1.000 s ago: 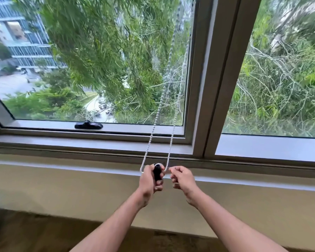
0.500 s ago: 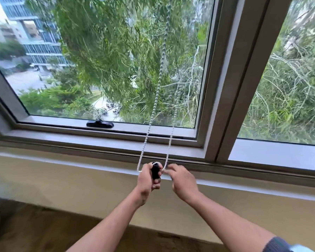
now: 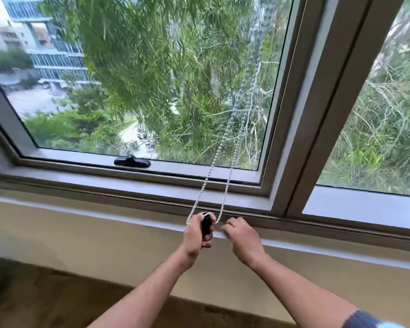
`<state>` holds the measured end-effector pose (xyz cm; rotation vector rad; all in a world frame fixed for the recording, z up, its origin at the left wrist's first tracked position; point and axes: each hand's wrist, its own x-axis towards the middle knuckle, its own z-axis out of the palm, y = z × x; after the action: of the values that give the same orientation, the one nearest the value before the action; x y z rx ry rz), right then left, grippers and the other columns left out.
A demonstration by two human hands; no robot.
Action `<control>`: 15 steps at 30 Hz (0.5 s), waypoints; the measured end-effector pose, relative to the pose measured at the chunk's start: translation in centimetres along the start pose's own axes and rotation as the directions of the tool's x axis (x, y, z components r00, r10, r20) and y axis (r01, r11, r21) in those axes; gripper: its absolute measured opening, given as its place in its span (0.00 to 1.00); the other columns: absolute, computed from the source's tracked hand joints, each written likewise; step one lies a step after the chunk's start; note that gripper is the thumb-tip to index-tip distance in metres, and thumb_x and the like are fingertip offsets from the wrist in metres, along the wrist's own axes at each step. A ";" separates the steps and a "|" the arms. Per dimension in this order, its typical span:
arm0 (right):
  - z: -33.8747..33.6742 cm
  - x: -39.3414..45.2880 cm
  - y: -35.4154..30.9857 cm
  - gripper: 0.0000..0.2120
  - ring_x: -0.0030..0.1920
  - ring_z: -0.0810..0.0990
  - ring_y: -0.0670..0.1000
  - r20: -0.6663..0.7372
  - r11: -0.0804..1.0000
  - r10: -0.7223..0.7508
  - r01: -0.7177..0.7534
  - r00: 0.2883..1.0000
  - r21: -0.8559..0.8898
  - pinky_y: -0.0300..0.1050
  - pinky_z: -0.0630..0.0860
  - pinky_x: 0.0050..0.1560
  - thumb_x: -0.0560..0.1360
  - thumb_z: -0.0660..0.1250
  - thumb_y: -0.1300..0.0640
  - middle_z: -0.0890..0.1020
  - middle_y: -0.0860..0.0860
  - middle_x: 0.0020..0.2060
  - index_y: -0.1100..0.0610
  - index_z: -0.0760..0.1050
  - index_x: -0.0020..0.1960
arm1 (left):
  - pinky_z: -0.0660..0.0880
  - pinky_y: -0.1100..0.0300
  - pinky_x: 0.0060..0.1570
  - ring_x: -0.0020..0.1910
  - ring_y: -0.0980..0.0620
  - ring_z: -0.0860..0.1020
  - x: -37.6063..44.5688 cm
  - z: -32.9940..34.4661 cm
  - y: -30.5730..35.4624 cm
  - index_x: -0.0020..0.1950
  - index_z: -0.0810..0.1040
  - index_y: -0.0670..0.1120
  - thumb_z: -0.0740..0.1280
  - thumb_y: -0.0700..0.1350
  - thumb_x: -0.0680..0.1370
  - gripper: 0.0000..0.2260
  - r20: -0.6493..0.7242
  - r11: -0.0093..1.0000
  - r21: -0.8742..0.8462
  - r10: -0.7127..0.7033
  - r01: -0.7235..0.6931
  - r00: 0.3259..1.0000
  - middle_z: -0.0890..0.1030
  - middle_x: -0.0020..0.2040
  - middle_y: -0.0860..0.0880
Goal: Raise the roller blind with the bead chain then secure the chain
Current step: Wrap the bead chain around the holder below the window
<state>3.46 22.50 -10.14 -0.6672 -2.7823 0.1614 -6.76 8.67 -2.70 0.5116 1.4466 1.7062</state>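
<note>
Head cam: left hand (image 3: 197,235) gripped black chain weight (image 3: 206,224) w/ bead chain (image 3: 223,147); right hand (image 3: 243,237) loosely curled, empty, beside it; steady tension advised.

A grey-framed window (image 3: 317,102) fills the upper view, daylit trees outside and a building (image 3: 45,48) at ten o'clock. A black latch (image 3: 132,161) sits on its lower rail. Beige wall (image 3: 81,237) below; brown floor (image 3: 45,301) at seven o'clock.
</note>
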 end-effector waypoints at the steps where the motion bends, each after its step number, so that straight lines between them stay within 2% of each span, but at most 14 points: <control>1: 0.0 -0.1 0.1 0.13 0.55 0.79 0.53 -0.037 0.999 0.022 -0.021 0.999 0.028 0.47 0.79 0.37 0.77 0.68 0.60 0.82 0.46 0.55 0.48 0.81 0.59 | 0.55 0.65 0.24 0.27 0.55 0.59 0.1 0.2 -0.1 0.42 0.75 0.47 0.50 0.47 0.79 0.15 -0.012 1.000 -0.003 -0.003 0.003 1.000 0.69 0.31 0.50; 5: -0.8 -0.4 0.0 0.13 0.54 0.81 0.51 -0.119 0.976 0.115 -0.090 0.986 0.201 0.45 0.78 0.50 0.76 0.72 0.56 0.84 0.45 0.55 0.49 0.80 0.60 | 0.55 0.65 0.24 0.27 0.54 0.59 0.6 0.6 -0.2 0.42 0.76 0.47 0.50 0.46 0.79 0.16 -0.037 1.000 -0.016 -0.005 0.004 0.999 0.69 0.31 0.50; 8: -1.9 -1.2 0.1 0.13 0.49 0.83 0.48 -0.173 0.921 0.170 -0.094 0.970 0.379 0.40 0.77 0.48 0.75 0.74 0.56 0.84 0.46 0.53 0.51 0.81 0.59 | 0.56 0.65 0.24 0.26 0.54 0.60 1.1 1.1 -0.5 0.42 0.76 0.47 0.50 0.46 0.79 0.16 -0.045 1.000 -0.004 -0.011 0.011 0.999 0.69 0.32 0.50; 10: -3.0 -2.1 -0.3 0.11 0.44 0.82 0.43 -0.212 0.875 0.167 -0.046 0.963 0.481 0.35 0.77 0.46 0.74 0.75 0.57 0.84 0.45 0.50 0.51 0.83 0.57 | 0.57 0.66 0.23 0.25 0.55 0.60 1.3 1.6 -0.7 0.42 0.76 0.47 0.53 0.50 0.75 0.13 -0.044 1.000 -0.012 -0.006 0.006 0.999 0.69 0.32 0.50; 12: -4.4 -3.2 -0.8 0.11 0.43 0.81 0.41 -0.272 0.829 0.162 0.018 0.949 0.559 0.31 0.77 0.43 0.74 0.76 0.60 0.84 0.44 0.48 0.52 0.84 0.55 | 0.57 0.66 0.23 0.25 0.55 0.60 1.4 2.2 -0.8 0.41 0.76 0.48 0.55 0.52 0.71 0.13 -0.034 1.000 -0.025 -0.003 0.002 0.999 0.69 0.31 0.50; 15: -6.4 -4.5 -1.6 0.10 0.46 0.83 0.43 -0.370 0.782 0.170 0.103 0.913 0.614 0.38 0.81 0.44 0.73 0.76 0.60 0.84 0.45 0.48 0.53 0.84 0.54 | 0.56 0.64 0.26 0.28 0.54 0.61 1.5 3.0 -1.2 0.40 0.76 0.48 0.55 0.53 0.69 0.13 -0.020 1.000 -0.014 0.003 -0.003 1.000 0.70 0.33 0.49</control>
<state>8.53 19.31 -4.83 -0.4962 -2.1103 0.8164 -5.01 11.67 -3.40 0.4899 1.4475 1.7274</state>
